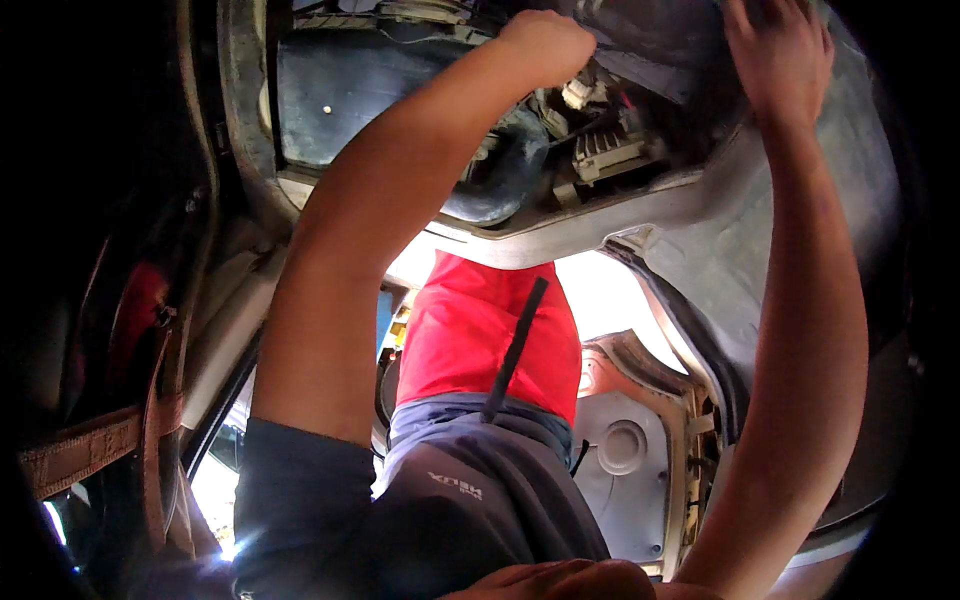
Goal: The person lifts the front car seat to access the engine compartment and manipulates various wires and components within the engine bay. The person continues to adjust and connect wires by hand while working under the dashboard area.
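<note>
My left hand [548,47] is closed at the top middle, over an opening in the vehicle's body. Its fingertips are turned away, so what they hold, if anything, is hidden. At the top right my right hand [785,65] reaches over a dark panel [665,40] with its fingers apart. Its fingertips run into shadow at the picture's upper edge. Below my left hand, inside the opening, are a pale connector [580,94], a ribbed light-coloured housing [610,152] and a thick dark hose [515,175].
A pale metal rim [560,240] borders the opening. Left of it lies a flat dark panel [350,95]. Behind my body in red clothing [470,320] stands an open door with a round speaker [622,447]. A brown belt strap [95,458] crosses the lower left.
</note>
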`<state>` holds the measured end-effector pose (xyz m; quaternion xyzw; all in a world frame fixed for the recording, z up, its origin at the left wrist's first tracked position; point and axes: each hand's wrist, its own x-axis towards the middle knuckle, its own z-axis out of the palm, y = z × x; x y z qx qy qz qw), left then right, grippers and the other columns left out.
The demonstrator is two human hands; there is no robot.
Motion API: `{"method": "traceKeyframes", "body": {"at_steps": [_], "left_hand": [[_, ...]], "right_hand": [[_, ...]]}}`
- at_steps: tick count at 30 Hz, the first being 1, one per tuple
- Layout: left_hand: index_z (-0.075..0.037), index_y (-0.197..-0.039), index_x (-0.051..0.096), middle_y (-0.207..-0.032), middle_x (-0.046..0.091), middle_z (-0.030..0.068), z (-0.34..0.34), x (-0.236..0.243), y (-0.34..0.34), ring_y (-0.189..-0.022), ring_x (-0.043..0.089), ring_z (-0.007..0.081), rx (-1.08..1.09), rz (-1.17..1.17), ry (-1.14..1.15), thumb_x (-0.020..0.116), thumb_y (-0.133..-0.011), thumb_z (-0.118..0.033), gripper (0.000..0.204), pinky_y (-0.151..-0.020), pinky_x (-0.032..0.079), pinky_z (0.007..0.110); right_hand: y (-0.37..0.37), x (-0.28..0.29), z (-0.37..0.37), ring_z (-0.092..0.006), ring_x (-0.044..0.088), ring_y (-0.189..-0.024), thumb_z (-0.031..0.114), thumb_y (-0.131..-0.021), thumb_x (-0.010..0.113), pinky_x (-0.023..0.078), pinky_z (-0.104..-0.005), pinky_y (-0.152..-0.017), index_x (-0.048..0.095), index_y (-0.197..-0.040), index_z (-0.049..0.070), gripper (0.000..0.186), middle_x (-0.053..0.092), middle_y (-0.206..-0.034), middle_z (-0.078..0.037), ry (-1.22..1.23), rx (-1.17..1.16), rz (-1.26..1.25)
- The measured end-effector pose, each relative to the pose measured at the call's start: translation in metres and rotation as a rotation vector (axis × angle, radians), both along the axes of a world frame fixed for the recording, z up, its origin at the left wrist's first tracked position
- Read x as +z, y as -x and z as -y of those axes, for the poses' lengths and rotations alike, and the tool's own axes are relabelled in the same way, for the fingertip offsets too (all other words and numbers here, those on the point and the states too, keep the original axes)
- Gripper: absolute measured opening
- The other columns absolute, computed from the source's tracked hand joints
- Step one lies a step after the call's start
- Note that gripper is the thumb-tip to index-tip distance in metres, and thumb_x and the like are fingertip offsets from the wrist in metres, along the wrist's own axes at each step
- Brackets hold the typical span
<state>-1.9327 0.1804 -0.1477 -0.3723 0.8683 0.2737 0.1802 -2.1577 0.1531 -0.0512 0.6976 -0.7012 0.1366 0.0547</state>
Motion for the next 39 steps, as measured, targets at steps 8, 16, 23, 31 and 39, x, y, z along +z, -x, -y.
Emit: {"method": "traceKeyframes", "body": {"at_steps": [8,16,23,31,39], "left_hand": [[-0.007,-0.096,0.074,-0.100,0.073,0.0185,0.000,-0.015,0.015,-0.094,0.071,0.0375,0.119,0.099,0.023,0.060,-0.084,-0.012,0.019,-0.078,0.058,0.047],[-0.005,-0.094,0.075,-0.099,0.073,0.0184,-0.023,-0.006,0.017,-0.096,0.070,0.0380,0.404,-0.016,-0.033,0.064,-0.078,-0.008,0.020,-0.079,0.058,0.048],[0.000,-0.117,0.065,-0.129,0.060,0.0226,-0.107,0.033,0.001,-0.125,0.054,0.0382,0.501,-0.378,-0.063,0.056,-0.092,-0.011,0.029,-0.106,0.044,0.046],[0.003,-0.131,0.055,-0.138,0.055,0.0231,-0.129,0.080,-0.017,-0.130,0.050,0.0381,0.613,-0.191,-0.211,0.052,-0.098,-0.017,0.039,-0.108,0.041,0.044],[0.005,-0.132,0.050,-0.122,0.060,0.0141,-0.102,0.005,-0.001,-0.112,0.059,0.0216,1.631,-0.506,-0.817,0.060,-0.097,-0.026,0.048,-0.094,0.049,0.034]], "right_hand": [[-0.011,0.013,0.002,-0.0368,0.054,-0.115,0.018,-0.077,0.068,0.040,-0.0448,-0.102,0.067,-0.096,0.001,0.026,0.063,-0.110,-0.017,-0.029,0.059,0.043],[-0.005,0.011,0.005,-0.0353,0.055,-0.112,0.020,-0.078,0.066,0.040,-0.0461,-0.102,0.066,-0.089,0.001,0.022,0.063,-0.101,-0.016,-0.040,0.089,-0.014],[0.070,-0.029,0.021,-0.0331,0.055,-0.111,0.017,-0.079,0.064,0.038,-0.0467,-0.104,0.067,-0.084,0.002,0.016,0.064,-0.096,-0.013,-0.228,0.065,0.455],[-0.007,0.020,0.004,-0.0317,0.056,-0.110,0.016,-0.077,0.065,0.038,-0.0462,-0.104,0.069,-0.084,0.003,0.015,0.065,-0.094,-0.011,-0.037,0.106,0.104],[-0.010,0.019,0.007,-0.0320,0.056,-0.110,0.015,-0.075,0.065,0.038,-0.0462,-0.104,0.068,-0.083,0.002,0.016,0.065,-0.093,-0.012,-0.020,0.106,0.128]]}}
